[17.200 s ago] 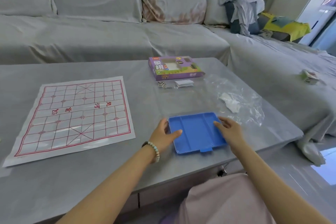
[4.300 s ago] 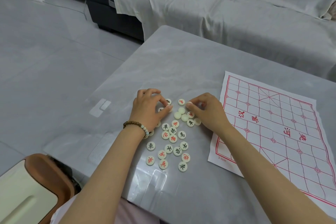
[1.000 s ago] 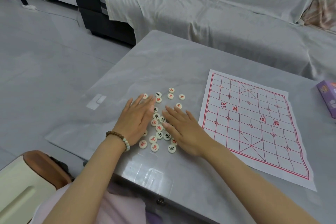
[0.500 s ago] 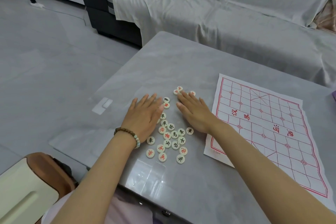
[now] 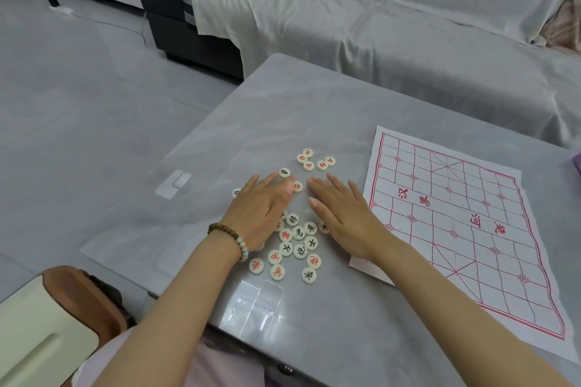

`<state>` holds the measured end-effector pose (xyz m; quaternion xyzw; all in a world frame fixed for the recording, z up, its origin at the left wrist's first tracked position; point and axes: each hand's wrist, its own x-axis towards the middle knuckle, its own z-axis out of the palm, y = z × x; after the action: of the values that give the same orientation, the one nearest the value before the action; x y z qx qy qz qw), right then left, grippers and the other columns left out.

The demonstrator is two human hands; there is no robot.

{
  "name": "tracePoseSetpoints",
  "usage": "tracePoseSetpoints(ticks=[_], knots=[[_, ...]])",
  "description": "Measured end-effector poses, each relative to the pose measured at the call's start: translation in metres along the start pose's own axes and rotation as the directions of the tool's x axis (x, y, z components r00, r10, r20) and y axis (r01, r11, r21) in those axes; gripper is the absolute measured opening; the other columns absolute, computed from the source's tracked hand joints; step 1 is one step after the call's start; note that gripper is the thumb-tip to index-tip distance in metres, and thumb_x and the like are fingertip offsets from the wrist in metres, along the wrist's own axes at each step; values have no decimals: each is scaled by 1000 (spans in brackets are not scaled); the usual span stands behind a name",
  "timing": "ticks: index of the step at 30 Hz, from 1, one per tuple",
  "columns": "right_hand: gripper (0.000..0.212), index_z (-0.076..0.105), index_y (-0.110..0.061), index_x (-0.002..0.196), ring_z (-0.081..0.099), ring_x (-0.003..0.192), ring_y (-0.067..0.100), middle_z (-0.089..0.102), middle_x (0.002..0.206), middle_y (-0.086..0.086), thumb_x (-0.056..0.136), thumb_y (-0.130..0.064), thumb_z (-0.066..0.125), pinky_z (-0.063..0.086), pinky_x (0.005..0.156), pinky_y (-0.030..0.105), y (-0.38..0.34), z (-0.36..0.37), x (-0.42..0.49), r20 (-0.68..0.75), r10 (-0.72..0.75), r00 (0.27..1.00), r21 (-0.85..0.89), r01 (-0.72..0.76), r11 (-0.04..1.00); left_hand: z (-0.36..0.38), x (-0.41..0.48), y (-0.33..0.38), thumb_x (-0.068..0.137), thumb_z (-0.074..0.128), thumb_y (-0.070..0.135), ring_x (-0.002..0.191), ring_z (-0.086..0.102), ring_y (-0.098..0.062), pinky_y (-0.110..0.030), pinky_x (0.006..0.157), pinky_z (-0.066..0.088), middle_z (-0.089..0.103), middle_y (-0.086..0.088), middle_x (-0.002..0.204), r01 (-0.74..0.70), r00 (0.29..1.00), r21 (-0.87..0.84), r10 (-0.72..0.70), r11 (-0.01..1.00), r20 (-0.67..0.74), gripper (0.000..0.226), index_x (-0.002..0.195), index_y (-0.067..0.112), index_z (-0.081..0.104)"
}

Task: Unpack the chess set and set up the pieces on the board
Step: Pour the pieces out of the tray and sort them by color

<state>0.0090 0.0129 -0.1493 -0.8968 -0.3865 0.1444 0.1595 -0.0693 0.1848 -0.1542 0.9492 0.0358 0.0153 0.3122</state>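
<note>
At the table's (image 5: 314,97) front edge, laid left hand (image 5: 262,209) and right hand (image 5: 344,214) flat, straight-fingered, gripping nothing, over round cream pieces (image 5: 298,233) lettered red or black.

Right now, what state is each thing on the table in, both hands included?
Left hand: open, palm down, flat on the pieces.
Right hand: open, palm down, fingers straight, over the pieces.
Pieces: loose on the table beside the board, visible ones face up.
Board: unfolded, lying flat, no pieces on it.
</note>
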Motion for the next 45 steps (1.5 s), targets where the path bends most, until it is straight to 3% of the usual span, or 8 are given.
tracePoseSetpoints(ticks=[6,12,19,22,26,30,35,45], knots=[[52,7,-32,149,-16,141,2,-4,156,-16,100,-45,14,-16,115,30,-4,2,3,121,-49,991,12,48,999,-10,2,-7,96,2,47,140,13,-1,-20,114,0,31,12,148,80,983,-103,-96,991,-156,58,145,27,27],[56,-6,-30,149,-23,141,9,-17,156,-12,99,-48,10,-16,115,34,0,1,30,191,36,981,-39,-29,999,-11,-5,-18,98,4,38,143,-3,-9,-32,117,-4,9,9,156,215,977,5,-215,977,-6,52,147,29,16],[55,-4,-28,149,-20,142,12,-14,157,-10,100,-46,13,-12,116,38,13,-6,80,123,122,985,-3,-123,992,-17,-3,-28,99,6,38,143,0,-10,-28,115,-2,10,9,155,233,972,-7,-233,972,10,51,147,28,17],[52,6,-27,150,-15,143,8,-6,158,-10,101,-42,15,-12,115,34,3,-11,74,68,17,998,34,-20,999,-25,-6,-38,100,11,40,142,9,-6,-21,112,2,20,11,153,246,966,-123,-254,961,-54,49,145,27,25],[49,29,-30,145,-9,141,-3,12,154,-19,100,-44,14,-12,114,26,-25,-2,33,42,-248,968,107,243,964,-29,-9,-52,100,24,35,142,13,-10,-27,114,9,27,8,151,223,973,-63,-227,973,-53,42,139,29,37],[57,33,-35,143,-16,140,-3,8,155,-19,96,-54,8,-15,114,25,-31,10,13,109,-304,946,-8,306,952,-29,-10,-55,99,25,38,141,14,-11,-32,116,11,30,10,149,203,978,-50,-205,978,-28,40,132,35,46],[59,28,-38,144,-20,142,6,-3,157,-13,94,-59,6,-16,115,35,-39,5,35,79,-202,976,-145,212,967,-29,-11,-48,99,25,39,142,12,-11,-35,117,8,28,10,150,221,974,-68,-223,973,-33,40,134,33,44],[50,22,-36,146,-16,144,16,-2,159,-5,99,-49,14,-15,114,40,-1,-8,104,-50,159,986,-143,-164,976,-13,-3,-30,101,23,32,142,0,-8,-23,112,-7,16,12,154,150,988,-116,-144,982,60,44,145,28,25]])
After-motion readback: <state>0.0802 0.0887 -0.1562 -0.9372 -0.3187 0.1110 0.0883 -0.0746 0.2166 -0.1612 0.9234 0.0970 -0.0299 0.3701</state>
